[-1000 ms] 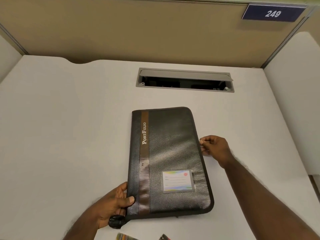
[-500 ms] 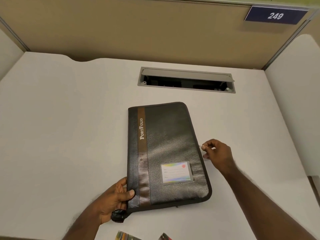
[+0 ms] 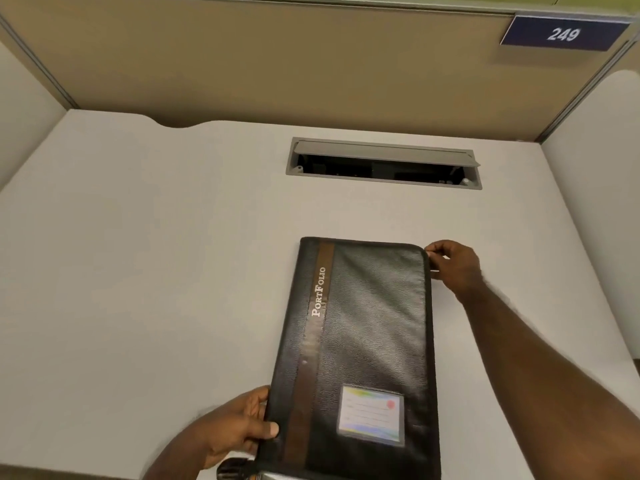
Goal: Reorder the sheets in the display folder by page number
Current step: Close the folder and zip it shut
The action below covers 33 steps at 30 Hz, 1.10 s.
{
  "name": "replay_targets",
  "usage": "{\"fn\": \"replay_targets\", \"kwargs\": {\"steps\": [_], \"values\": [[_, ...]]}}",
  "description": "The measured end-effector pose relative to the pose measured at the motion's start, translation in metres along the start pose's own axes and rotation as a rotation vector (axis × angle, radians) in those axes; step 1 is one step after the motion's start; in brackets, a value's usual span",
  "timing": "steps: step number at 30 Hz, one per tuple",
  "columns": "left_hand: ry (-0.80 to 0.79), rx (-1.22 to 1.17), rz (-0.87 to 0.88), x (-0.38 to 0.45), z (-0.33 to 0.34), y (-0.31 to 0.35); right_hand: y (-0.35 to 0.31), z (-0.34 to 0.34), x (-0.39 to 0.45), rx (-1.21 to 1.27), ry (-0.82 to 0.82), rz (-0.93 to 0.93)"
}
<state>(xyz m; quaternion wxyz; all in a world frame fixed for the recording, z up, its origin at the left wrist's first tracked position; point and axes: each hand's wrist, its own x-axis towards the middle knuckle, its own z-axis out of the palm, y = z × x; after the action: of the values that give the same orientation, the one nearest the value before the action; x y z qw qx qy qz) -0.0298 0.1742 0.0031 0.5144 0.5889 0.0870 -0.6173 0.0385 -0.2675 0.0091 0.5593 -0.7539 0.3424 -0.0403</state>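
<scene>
A black zipped display folder (image 3: pixel 363 341) marked "PortFolio", with a brown stripe and a label pocket, lies closed on the white desk (image 3: pixel 156 254). My left hand (image 3: pixel 239 427) grips its near left edge, thumb on the cover. My right hand (image 3: pixel 450 265) is at the folder's far right corner, fingertips pinched on the zipper pull there. The sheets inside are hidden.
An open grey cable tray (image 3: pixel 382 164) is set into the desk behind the folder. Beige partition walls enclose the desk, with a blue sign reading 249 (image 3: pixel 562 33) at the top right. A dark object (image 3: pixel 235 471) peeks in at the bottom edge.
My right hand has travelled along the folder's right edge from its middle up to the far right corner, pinching the zipper pull. The view has shifted so the folder sits nearer to me.
</scene>
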Motion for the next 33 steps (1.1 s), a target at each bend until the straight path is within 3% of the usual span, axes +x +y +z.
{"fn": "replay_targets", "kwargs": {"steps": [3, 11, 19, 29, 33], "values": [[0.056, 0.062, 0.024, 0.004, -0.001, 0.016, -0.004, -0.004, -0.002, 0.034, -0.012, -0.016], [0.384, -0.080, 0.369, 0.035, 0.015, 0.063, -0.034, -0.024, -0.001, -0.087, -0.203, -0.061], [0.332, -0.043, 0.391, 0.030, 0.020, 0.071, -0.085, -0.045, 0.009, -0.547, -0.348, -0.190], [0.270, -0.024, 0.433, 0.029, 0.047, 0.086, -0.156, 0.045, 0.006, -0.686, -0.481, -0.447], [0.285, -0.067, 0.461, 0.030, 0.053, 0.085, -0.174, 0.076, -0.002, -0.808, -0.444, -0.523]]}}
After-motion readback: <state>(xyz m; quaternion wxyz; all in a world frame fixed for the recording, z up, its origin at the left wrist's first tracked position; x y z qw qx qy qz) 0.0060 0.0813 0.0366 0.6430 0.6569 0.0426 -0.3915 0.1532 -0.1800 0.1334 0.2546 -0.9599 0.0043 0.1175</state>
